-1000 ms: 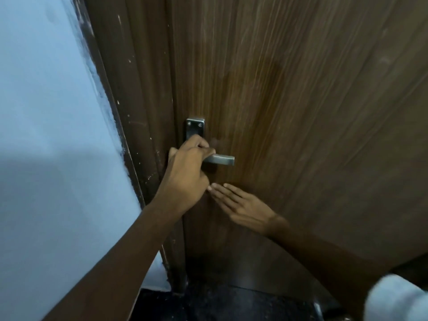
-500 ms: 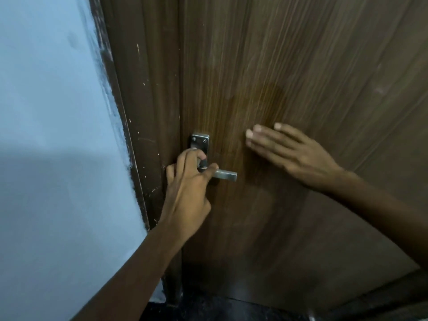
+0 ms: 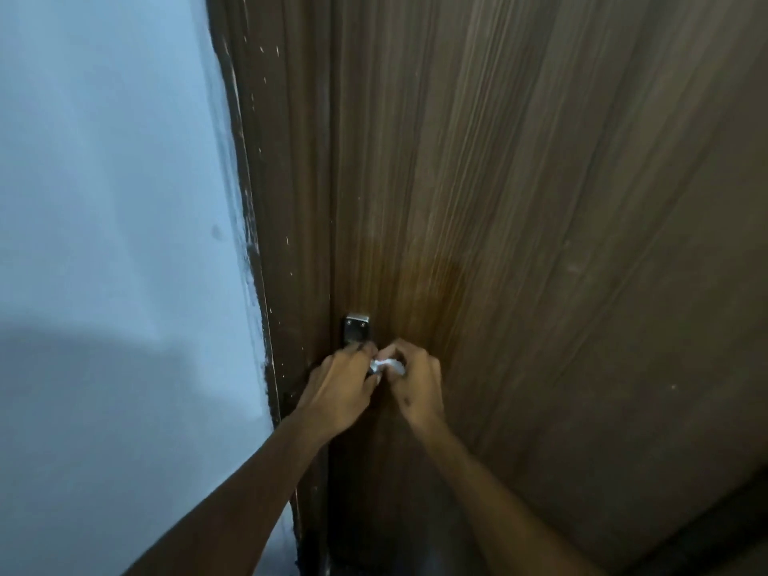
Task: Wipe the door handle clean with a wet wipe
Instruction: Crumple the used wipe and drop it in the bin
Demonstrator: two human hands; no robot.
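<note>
The metal door handle (image 3: 356,331) sits on the dark brown wooden door (image 3: 540,243); only its square back plate shows, the lever is hidden behind my hands. A small crumpled white wet wipe (image 3: 384,366) is pinched between both hands right at the lever. My left hand (image 3: 338,388) is closed around the handle's inner end and touches the wipe. My right hand (image 3: 413,382) is closed on the wipe from the right.
The brown door frame (image 3: 286,201) runs up the door's left edge, speckled with white paint. A pale blue wall (image 3: 104,222) fills the left side. A dark floor strip shows at the bottom.
My right hand came off the door panel and down onto the handle, now gripping a white wipe. My left hand stays on the handle. The camera has tilted upward.
</note>
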